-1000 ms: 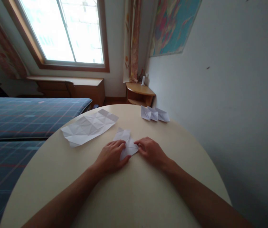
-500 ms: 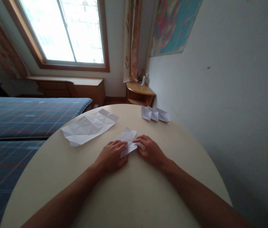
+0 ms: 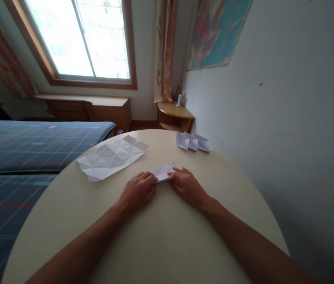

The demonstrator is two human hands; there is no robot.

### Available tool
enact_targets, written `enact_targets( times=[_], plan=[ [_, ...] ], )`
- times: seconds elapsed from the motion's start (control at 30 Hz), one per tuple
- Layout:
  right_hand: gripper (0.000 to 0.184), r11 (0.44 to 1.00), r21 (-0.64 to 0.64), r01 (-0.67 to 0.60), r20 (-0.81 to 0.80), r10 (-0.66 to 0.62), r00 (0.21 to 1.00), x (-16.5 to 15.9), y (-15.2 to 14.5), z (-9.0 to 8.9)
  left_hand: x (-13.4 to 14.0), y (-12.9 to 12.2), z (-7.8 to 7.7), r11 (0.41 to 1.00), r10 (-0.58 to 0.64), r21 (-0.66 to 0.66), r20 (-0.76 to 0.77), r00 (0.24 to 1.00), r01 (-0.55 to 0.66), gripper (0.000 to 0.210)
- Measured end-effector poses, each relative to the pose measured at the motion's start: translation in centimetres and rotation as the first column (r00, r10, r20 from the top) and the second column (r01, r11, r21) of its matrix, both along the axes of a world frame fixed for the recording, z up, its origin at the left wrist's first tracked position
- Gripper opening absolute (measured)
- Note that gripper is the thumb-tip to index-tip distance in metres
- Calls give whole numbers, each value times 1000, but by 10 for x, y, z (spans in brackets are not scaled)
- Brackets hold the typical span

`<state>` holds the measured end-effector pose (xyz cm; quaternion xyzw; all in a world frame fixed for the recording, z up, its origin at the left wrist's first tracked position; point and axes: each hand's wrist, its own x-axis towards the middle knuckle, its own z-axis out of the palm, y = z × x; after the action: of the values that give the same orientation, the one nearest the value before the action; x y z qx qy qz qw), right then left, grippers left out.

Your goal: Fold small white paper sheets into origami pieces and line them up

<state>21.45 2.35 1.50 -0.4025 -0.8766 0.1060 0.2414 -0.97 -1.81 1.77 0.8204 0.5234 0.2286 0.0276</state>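
Note:
A folded sheet of white paper lies between my hands near the middle of the round table. My left hand grips its left end, fingers curled over the near edge and thumb tucked beneath. At the right end, my right hand pinches the paper between thumb and fingers. The paper's left part is partly hidden behind my left hand. Beyond, to the left, a larger creased white sheet lies spread out. Folded white paper shapes stand in a row at the table's far right.
A bed with a blue plaid cover borders the table on the left. The white wall runs close along the right. A small wooden corner shelf and a wooden desk stand past the far edge.
The paper between my hands has turned and now shows as a narrower strip with its near edge raised. My left hand has shifted slightly and its fingers have closed on the paper's left end.

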Motion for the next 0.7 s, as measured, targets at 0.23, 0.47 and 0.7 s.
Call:
enact_targets(
  times=[0.23,0.47,0.7],
  plan=[
    [19,993,18,117,-25,-117,993,1,-1,5,-5,4,-3,977,214,-20,56,975,-213,22],
    [15,972,-35,231,-64,-233,970,5,3,8,-6,8,0,936,345,-97,67,936,-338,20],
    [16,943,-166,287,-265,-323,909,7,6,8,-13,12,-2,887,459,-150,164,873,-438,21]
  ],
)
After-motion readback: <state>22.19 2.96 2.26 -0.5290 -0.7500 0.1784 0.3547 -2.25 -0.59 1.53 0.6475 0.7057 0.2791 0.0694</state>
